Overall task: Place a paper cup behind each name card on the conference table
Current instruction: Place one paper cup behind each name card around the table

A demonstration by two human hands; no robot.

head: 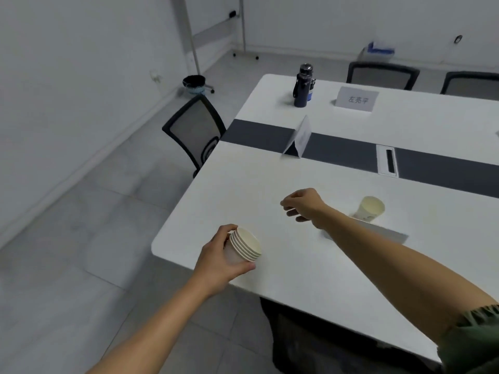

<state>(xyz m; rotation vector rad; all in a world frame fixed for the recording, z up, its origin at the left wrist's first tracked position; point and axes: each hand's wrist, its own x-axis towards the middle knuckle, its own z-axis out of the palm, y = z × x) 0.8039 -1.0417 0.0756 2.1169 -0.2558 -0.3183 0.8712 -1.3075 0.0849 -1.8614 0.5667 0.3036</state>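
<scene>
The left hand (224, 255) is gripping a nested stack of paper cups (247, 247), fingers wrapped round its sides, rims tilting toward about two o'clock, and is hovering over the near corner of the white table (283, 265). The right hand (302, 205) is hanging above the table at roughly one o'clock from the stack, empty, fingers loosely curled and a little apart, gripping nothing. One cup (371, 209) is already standing at about three o'clock from that hand, just beyond the nearest name card (378, 233), which is lying partly hidden under the right forearm, so that seat is looking done. Two more cards are waiting: a folded one (298, 141) on the dark centre strip (432, 166) at twelve o'clock, and a lettered one (356, 99) farther off at about one o'clock, just right of a dark water bottle (303, 86). The step in hand is probably drawing the next cup off the stack. To do it well, the right hand should be pinching only the top rim and twisting slightly while the left is holding the rest firm without crushing the thin walls, so that one cup alone is coming free. Which side counts as behind the folded card is hard to judge from this angle; the seat it is facing should be deciding that.
</scene>
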